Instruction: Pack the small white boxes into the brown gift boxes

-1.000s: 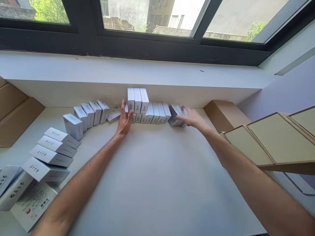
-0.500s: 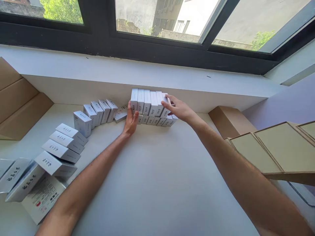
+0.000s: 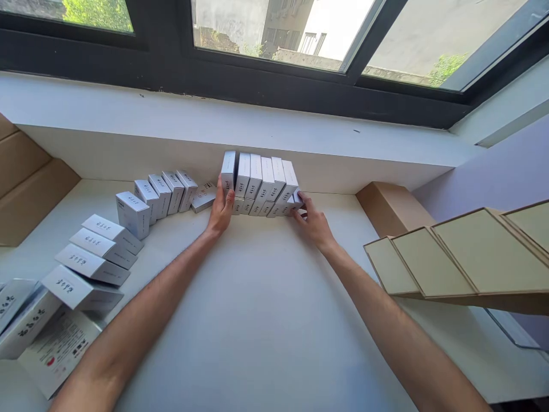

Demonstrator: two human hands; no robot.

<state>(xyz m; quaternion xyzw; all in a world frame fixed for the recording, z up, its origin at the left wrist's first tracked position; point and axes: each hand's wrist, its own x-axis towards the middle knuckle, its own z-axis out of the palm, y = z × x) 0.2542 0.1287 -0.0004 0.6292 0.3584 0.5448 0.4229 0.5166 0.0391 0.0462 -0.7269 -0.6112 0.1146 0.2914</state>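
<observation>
Two stacked rows of small white boxes (image 3: 266, 173) with dark lettering stand against the wall under the sill. The upper row leans slightly, with a gap after its leftmost white box (image 3: 228, 170). My left hand (image 3: 220, 213) holds that end box, fingers along its left side and thumb on its front. At the other end, my right hand (image 3: 314, 223) has its thumb and fingers around the last white box of the lower row (image 3: 297, 199), partly hiding it.
More white boxes (image 3: 132, 213) curve along the left of the white tabletop (image 3: 266, 297); one box (image 3: 203, 196) lies flat near my left hand. Cardboard boxes stand at left (image 3: 34, 194) and right (image 3: 392, 207). Tan panels (image 3: 484, 252) rise at right. A dark-framed window (image 3: 274, 80) is behind.
My right hand has moved down from the upper row's right end to the lower row's right end. A gap has opened beside the leftmost upper box. The view has shifted slightly.
</observation>
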